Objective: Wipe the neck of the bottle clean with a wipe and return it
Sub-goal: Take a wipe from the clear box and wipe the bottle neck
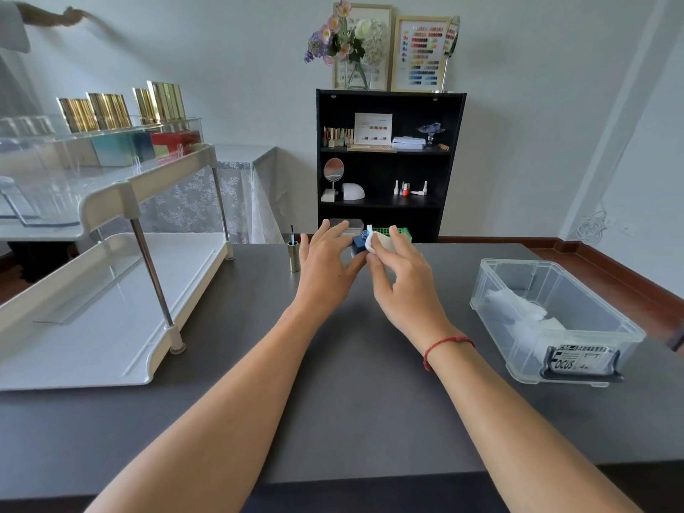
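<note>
Bin (494, 290) sat at the right of the bench (351, 401): clear plastic, open top, a heap of spare wipes (518, 311) inside, printed label on its near wall. Rack (111, 201) stood at the left, two tiers. Its top tier carried a clear tray (48, 168) with gold-topped items and coloured boxes, too blurred for us to name.

Bottle (358, 246) was small, square and dark blue, with a clear glass neck on top. No cap on it. The cap (294, 258), gold, stood upright on the bench just left of the left hand (325, 266), brush (291, 235) pointing up.

We saw the bottle at the far middle of the bench, between both hands. We couldn't tell whether it rested on the bench or was lifted slightly.

Left hand gripped the bottle body, thumb on the near side, fingers reaching round the far side, only loosely bent. Right hand (405, 279) pinched a white wipe (378, 241) between thumb and fingers, curled. The wipe was wrapped against the neck on the bottle's right side. A red bracelet (446, 346) was on the right wrist.
</note>
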